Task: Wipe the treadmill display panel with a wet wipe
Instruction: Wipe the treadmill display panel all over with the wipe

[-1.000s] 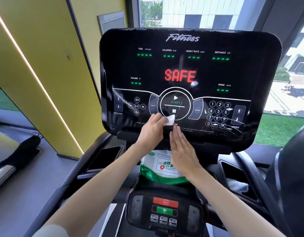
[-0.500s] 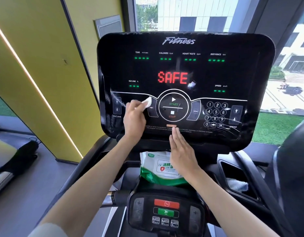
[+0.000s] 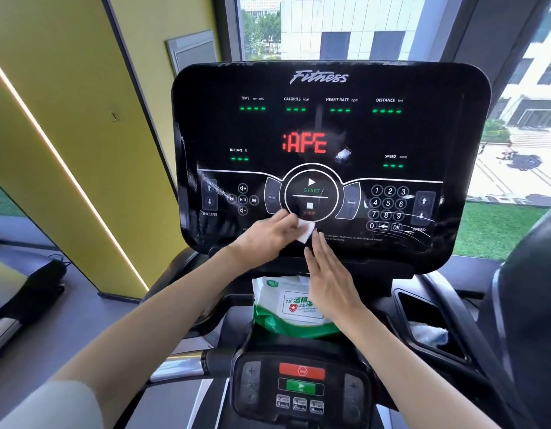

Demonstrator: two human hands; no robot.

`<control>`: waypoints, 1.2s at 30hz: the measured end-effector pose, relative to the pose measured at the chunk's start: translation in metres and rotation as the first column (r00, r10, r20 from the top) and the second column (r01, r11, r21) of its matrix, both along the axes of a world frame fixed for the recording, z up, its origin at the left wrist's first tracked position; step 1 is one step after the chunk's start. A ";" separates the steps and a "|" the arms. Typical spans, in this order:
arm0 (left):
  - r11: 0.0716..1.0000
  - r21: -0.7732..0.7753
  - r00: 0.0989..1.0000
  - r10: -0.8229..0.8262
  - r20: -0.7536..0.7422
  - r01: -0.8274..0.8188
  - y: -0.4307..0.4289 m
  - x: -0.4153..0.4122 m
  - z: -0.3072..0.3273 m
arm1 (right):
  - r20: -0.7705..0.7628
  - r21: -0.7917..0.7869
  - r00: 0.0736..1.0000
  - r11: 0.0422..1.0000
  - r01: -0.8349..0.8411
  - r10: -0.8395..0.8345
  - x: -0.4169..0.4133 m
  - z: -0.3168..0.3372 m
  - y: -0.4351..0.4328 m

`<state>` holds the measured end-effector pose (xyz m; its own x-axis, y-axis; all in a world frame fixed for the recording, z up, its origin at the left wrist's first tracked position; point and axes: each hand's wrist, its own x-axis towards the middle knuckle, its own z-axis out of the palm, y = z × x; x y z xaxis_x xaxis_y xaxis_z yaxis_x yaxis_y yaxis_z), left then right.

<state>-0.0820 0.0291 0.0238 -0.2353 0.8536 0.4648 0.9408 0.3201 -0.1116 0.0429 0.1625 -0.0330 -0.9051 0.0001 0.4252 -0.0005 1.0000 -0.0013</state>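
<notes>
The left hand (image 3: pixel 268 236) pinches a wipe (image 3: pixel 305 231) against the panel (image 3: pixel 330 134), below the stop button. The right hand (image 3: pixel 330 280) lies flat and empty, fingertips on the panel's lower edge.

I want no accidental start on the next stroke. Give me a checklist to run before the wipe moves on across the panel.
1. Wet wipe gripped in the left hand: ok.
2. Wipe flat against the display panel: cannot tell; the hand hides the contact.
3. Right hand clear of the keys: ok; its fingertips rest at the panel's lower edge, below the START/STOP dial.
4. Wipe clear of the dial: not ok; it sits just under the STOP mark.
5. Machine idle: cannot tell; the red readout shows "AFE", first letter cut off.
6. Spare wipes at hand: ok; the wipe pack lies below the panel.
</notes>
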 end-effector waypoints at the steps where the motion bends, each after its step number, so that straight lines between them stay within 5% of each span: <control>1: 0.999 -0.037 0.999 -0.031 -0.029 0.030 -0.003 -0.008 0.005 | 0.000 -0.028 1.000 1.000 0.001 -0.001 0.001 0.001 0.002; 3: 0.983 0.151 0.993 0.092 0.080 -0.103 -0.003 -0.025 0.020 | -0.017 -0.095 1.000 0.995 0.022 -0.024 0.001 0.002 0.007; 6: 0.817 0.456 0.928 0.247 0.278 -0.354 0.002 -0.028 0.031 | -0.058 -0.130 0.998 0.991 0.032 -0.040 0.002 0.000 0.016; 7: 0.843 0.425 0.940 0.250 0.234 -0.330 0.006 -0.024 0.026 | -0.058 -0.128 0.998 0.992 0.021 -0.029 0.003 0.000 0.018; 9: 0.988 0.128 0.994 0.078 0.082 -0.088 0.010 -0.010 0.011 | -0.048 -0.125 0.999 0.992 0.009 -0.015 0.006 0.002 0.019; 11: 0.985 -0.138 0.991 -0.116 -0.062 0.107 0.004 -0.008 0.004 | -0.046 -0.135 0.999 0.991 0.013 -0.019 0.006 0.005 0.017; 12: 0.988 -0.121 0.993 -0.101 -0.067 0.092 0.002 -0.014 0.007 | -0.050 -0.144 0.998 0.989 0.016 -0.024 0.005 0.006 0.017; 14: 0.979 0.169 0.988 0.098 0.116 -0.117 0.005 -0.023 0.019 | -0.070 -0.154 0.997 0.988 0.013 -0.024 0.003 0.005 0.016; 16: 0.828 0.444 0.920 0.200 0.336 -0.342 0.010 -0.022 0.023 | -0.094 -0.154 0.995 0.988 -0.001 -0.013 0.002 0.003 0.017; 17: 0.813 0.472 0.925 0.202 0.323 -0.342 0.015 -0.018 0.021 | -0.103 -0.154 0.995 0.988 -0.010 -0.006 0.002 0.002 0.017; 19: 0.967 0.232 0.987 0.073 0.142 -0.105 0.023 -0.006 0.013 | -0.110 -0.157 0.994 0.987 -0.022 0.005 0.002 0.002 0.017; 21: 0.993 -0.073 0.995 -0.099 -0.030 0.097 0.021 -0.004 0.012 | -0.108 -0.157 0.994 0.987 -0.020 0.003 0.002 0.001 0.017; 22: 0.994 -0.071 0.996 -0.086 -0.030 0.084 0.019 -0.010 0.018 | -0.107 -0.157 0.994 0.987 -0.019 0.002 0.002 0.001 0.018; 24: 0.977 0.185 0.989 0.088 0.117 -0.109 0.021 -0.022 0.033 | -0.112 -0.163 0.994 0.986 -0.032 0.014 0.001 -0.001 0.018; 26: 0.863 0.399 0.940 0.215 0.264 -0.310 0.025 -0.022 0.042 | -0.120 -0.166 0.993 0.985 -0.043 0.024 0.001 -0.001 0.018; 28: 0.909 0.325 0.961 0.213 0.179 -0.262 0.033 -0.014 0.038 | -0.117 -0.165 0.993 0.985 -0.049 0.029 0.002 -0.001 0.018; 31: 0.996 -0.037 0.993 -0.088 -0.076 0.086 0.032 -0.005 0.028 | -0.115 -0.153 0.993 0.987 -0.050 0.032 0.002 -0.002 0.020; 36: 0.907 0.340 0.960 0.182 0.214 -0.248 0.039 -0.022 0.046 | -0.130 -0.151 0.990 0.986 -0.070 0.050 0.000 -0.004 0.021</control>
